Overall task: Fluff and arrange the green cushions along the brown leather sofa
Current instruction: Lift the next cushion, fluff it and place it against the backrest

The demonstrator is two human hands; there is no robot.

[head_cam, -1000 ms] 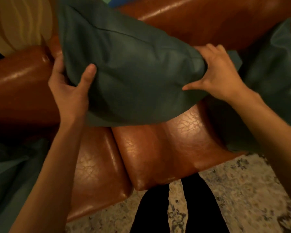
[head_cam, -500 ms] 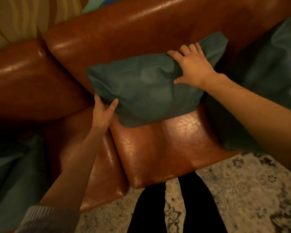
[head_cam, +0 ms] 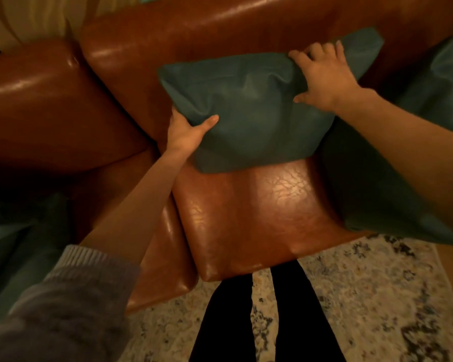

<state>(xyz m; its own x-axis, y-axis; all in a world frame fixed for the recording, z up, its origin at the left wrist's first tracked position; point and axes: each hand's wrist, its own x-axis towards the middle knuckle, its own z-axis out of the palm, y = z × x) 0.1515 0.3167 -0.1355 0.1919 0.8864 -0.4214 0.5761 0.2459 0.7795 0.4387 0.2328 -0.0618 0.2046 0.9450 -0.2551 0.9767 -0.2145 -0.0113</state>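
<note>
A green cushion (head_cam: 249, 108) leans against the backrest of the brown leather sofa (head_cam: 251, 220), standing on the seat. My left hand (head_cam: 187, 131) grips its lower left edge, thumb on the front face, fingers hidden behind. My right hand (head_cam: 322, 79) holds the upper right edge, fingers curled over the top. A second green cushion (head_cam: 377, 178) lies to the right on the seat, partly behind my right forearm. A third green cushion (head_cam: 19, 246) shows at the lower left.
The sofa's padded armrest (head_cam: 50, 105) bulges at the left. A patterned rug (head_cam: 364, 304) covers the floor in front of the seat, with my dark-trousered legs (head_cam: 259, 322) standing on it. A pale curtain (head_cam: 37, 17) hangs behind the sofa at top left.
The cushion went down from a raised position onto the seat against the backrest. My left hand slid to its lower left edge; my right hand moved to its top right edge.
</note>
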